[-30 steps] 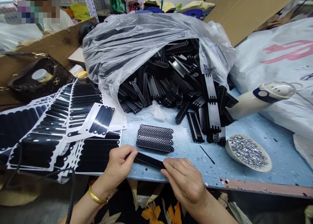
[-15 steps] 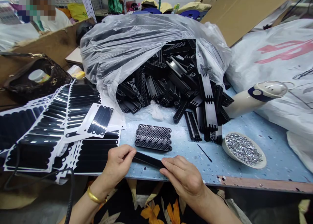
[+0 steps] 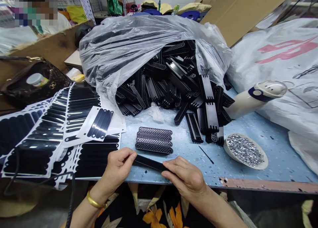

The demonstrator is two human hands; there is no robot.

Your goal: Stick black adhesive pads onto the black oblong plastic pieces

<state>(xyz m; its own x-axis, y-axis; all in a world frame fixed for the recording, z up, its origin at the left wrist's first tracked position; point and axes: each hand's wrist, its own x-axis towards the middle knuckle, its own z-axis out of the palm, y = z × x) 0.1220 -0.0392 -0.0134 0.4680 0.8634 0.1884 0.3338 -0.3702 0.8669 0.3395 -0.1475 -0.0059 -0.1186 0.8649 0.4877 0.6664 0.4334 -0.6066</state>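
Between my two hands a long narrow black plastic piece point(image 3: 150, 163) is held above the table's front edge. My left hand point(image 3: 119, 166) pinches its left end with thumb and forefinger. Around the right end, the fingers and thumb of my right hand point(image 3: 185, 177) are closed. Just beyond the piece lies a neat row of several black pieces with a lattice pattern point(image 3: 154, 140). To the left are sheets of black rounded strips point(image 3: 96, 158), with a smaller sheet of such strips point(image 3: 100, 122) on top.
A large clear plastic bag point(image 3: 119, 45) spills many black plastic parts point(image 3: 154, 88) at the back. On the right are a bowl of small shiny metal bits point(image 3: 244, 150), a thin black rod point(image 3: 206, 155) and a cream bottle point(image 3: 245, 102). A brown handbag point(image 3: 37, 79) stands left; a person sits far left.
The view has shifted slightly, so everything sits a little further left. Both hands keep the same hold on the black piece.
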